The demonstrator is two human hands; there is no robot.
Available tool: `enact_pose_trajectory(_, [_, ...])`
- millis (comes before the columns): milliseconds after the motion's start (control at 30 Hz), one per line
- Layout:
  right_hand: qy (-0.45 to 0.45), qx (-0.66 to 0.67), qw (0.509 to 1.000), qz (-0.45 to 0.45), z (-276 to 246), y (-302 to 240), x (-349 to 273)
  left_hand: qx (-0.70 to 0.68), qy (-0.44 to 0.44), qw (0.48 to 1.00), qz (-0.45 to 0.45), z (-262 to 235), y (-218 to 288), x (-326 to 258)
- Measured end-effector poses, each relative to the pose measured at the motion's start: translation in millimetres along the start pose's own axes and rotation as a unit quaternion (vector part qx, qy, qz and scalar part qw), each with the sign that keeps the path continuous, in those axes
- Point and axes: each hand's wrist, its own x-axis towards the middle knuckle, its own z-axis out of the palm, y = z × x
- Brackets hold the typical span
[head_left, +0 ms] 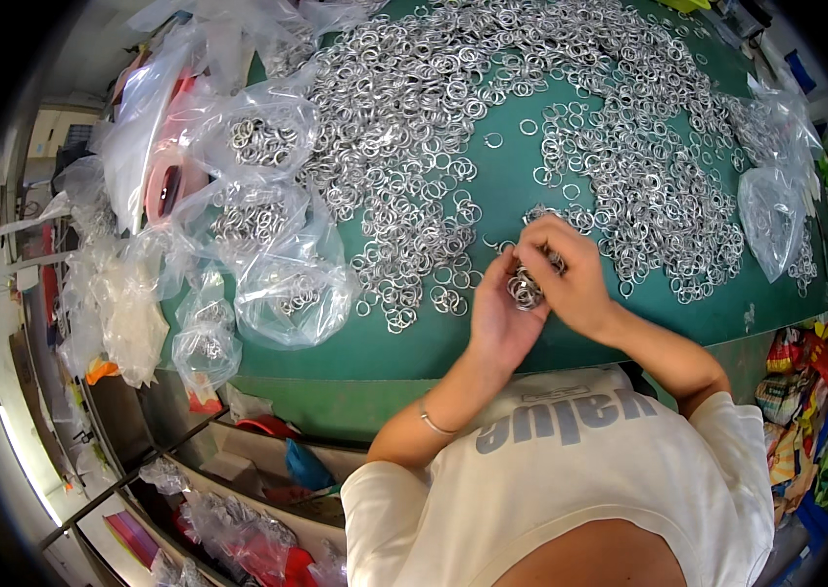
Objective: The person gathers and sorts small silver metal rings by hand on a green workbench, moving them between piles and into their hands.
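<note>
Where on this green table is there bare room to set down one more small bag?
Bare green table runs along the near edge, between the clear plastic bags of rings and the hands; a small gap lies mid-table. Elsewhere, loose silver metal rings crowd the surface, and the left hand cups a bunch.

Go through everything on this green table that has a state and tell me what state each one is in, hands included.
Left hand: cupped, palm up, holding a stack of metal rings.
Right hand: fingers closed on the same stack.
Loose rings: spread in a heap across the green table.
Clear plastic bags at left: part filled with rings.
Clear bag at right: looks empty, crumpled.
</note>
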Motion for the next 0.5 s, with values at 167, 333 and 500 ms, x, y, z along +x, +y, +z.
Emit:
enact_pose_trajectory(167, [-0.011, -0.116, 0.98, -0.158, 4, -6, -26, -0.146, -0.243, 0.958, 0.047, -11, -30, 9])
enact_pose_trajectory(333, [0.249, 0.151, 0.954, -0.068, 3, -7, -30, -0.042, -0.162, 0.975, 0.148, -2, -27, 8])
enact_pose_trajectory(500, [0.193, 0.459, 0.845, 0.194, 2, -4, -27, 0.386, -0.12, 0.778, 0.481, 11, -47, 21])
